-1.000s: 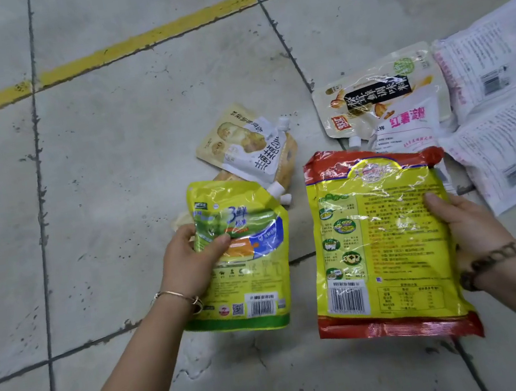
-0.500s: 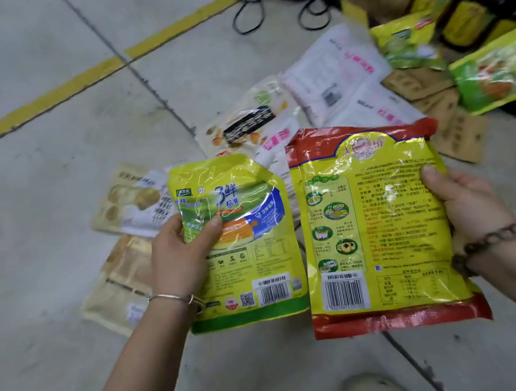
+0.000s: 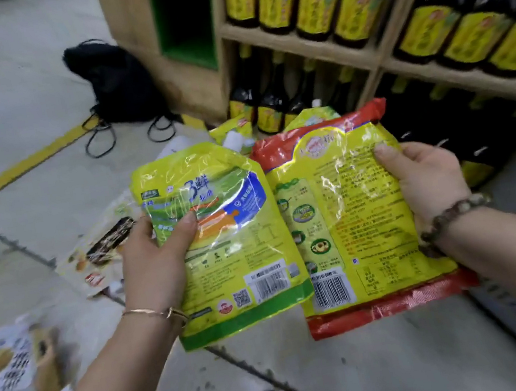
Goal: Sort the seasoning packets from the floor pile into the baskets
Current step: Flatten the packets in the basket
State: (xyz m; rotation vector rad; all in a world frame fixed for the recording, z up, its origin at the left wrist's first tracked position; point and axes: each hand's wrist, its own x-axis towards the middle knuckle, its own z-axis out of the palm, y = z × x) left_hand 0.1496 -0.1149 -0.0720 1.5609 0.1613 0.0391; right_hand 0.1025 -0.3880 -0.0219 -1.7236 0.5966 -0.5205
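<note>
My left hand (image 3: pixel 156 265) grips a yellow-green spouted seasoning pouch (image 3: pixel 236 259) by its left edge, thumb across the front. My right hand (image 3: pixel 426 178) holds a larger yellow packet with red ends (image 3: pixel 360 230) by its right edge, thumb on top. Both packets are raised side by side above the floor, barcodes facing me. More packets lie on the floor: a white and brown one (image 3: pixel 103 250) behind my left hand and beige pouches (image 3: pixel 6 367) at the far left. Further yellow-green pouches (image 3: pixel 233 135) peek out behind the held ones. No basket is in view.
A wooden shelf unit (image 3: pixel 300 43) with rows of dark sauce bottles bearing yellow labels (image 3: pixel 311 7) stands at the upper right. A black bag with cords (image 3: pixel 117 82) lies by its left end. A yellow floor line (image 3: pixel 22 168) crosses the grey tiles.
The view has swung up and to the right, bringing the shelf and bottles into sight. Both hands keep their packets and have lifted them slightly; the floor pile now lies left and behind.
</note>
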